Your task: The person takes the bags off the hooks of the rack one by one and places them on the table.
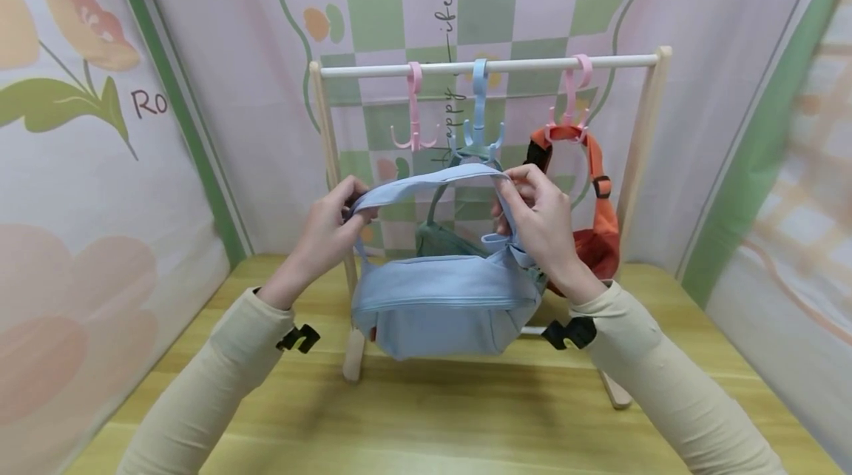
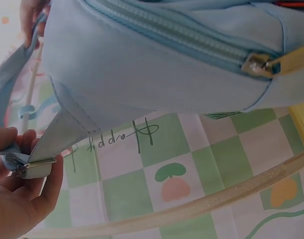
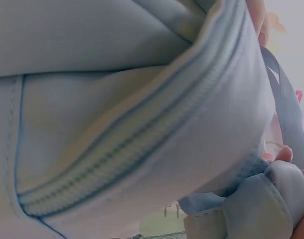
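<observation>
A light blue waist bag point(image 1: 439, 312) hangs in the air by its strap point(image 1: 426, 180), in front of a hanging rack. My left hand point(image 1: 333, 220) grips the strap's left end; close up in the left wrist view, its fingers curl round the strap by a metal buckle point(image 2: 36, 167). At the strap's right end my right hand point(image 1: 542, 216) pinches the webbing between thumb and fingers. The right wrist view is mostly filled by the bag's zipped side point(image 3: 132, 144), with a folded strap end point(image 3: 261, 204) beside the fingers. Behind the blue bag, a green bag point(image 1: 446, 240) is partly hidden.
The rack's white bar point(image 1: 373, 70) carries a pink hook point(image 1: 414, 109) at left, a blue hook point(image 1: 480, 101) in the middle and another pink hook point(image 1: 570, 94) at right. An orange-red bag point(image 1: 599, 246) hangs from the right hook. The rack stands on a wooden table point(image 1: 426, 423).
</observation>
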{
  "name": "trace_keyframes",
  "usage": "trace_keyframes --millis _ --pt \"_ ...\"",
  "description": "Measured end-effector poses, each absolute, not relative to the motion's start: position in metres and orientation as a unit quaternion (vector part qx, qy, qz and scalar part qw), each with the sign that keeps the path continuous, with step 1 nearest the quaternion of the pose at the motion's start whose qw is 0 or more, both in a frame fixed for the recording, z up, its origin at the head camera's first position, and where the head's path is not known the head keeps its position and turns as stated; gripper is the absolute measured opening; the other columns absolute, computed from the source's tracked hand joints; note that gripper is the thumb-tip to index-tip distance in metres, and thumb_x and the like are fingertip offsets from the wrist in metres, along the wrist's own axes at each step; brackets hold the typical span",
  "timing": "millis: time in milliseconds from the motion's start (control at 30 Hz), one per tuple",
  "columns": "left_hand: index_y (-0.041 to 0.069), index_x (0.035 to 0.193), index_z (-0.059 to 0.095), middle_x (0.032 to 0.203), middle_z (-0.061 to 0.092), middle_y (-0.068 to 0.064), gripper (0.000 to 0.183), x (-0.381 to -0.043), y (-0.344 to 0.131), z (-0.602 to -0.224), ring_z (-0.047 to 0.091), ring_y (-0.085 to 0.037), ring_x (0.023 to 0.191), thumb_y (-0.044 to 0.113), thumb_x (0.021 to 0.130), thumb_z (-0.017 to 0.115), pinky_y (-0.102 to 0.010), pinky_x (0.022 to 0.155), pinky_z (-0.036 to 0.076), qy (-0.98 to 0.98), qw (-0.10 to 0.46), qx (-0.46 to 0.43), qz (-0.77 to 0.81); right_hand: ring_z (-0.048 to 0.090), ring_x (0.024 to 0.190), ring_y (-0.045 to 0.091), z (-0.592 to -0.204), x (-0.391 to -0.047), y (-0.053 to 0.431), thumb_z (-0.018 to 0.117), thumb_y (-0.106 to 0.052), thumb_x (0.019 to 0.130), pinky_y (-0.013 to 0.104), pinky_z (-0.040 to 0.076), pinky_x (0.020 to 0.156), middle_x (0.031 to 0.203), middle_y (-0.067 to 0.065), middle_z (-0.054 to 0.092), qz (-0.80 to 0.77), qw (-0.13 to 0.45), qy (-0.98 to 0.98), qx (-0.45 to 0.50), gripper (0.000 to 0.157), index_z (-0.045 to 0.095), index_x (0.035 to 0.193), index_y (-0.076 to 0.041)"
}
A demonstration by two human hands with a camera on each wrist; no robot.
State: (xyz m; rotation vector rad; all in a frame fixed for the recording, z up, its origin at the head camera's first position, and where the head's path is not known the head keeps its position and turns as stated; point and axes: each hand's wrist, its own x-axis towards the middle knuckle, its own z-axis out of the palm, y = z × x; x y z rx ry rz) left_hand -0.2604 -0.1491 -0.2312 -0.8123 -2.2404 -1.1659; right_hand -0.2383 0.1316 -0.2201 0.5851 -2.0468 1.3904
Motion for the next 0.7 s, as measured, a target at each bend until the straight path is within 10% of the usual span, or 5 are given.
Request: trace_keyframes --millis 700 --pt "-0.002 0.097 0.055 0.088 0.065 -0.019 0.015 -0.256 -0.162 -0.233 0.064 -0.02 0.076 0.011 0.098 0.048 -0.033 0.07 0.058 -0.806 0.196 -0.27 -0.489 0.056 0.064 0.012 -0.23 -0.25 0.142 0.049 -0.039 0.098 0.024 0.05 0.06 0.07 -0.002 0.058 0.557 0.093 -0.798 0.209 0.041 0.061 0.091 0.0"
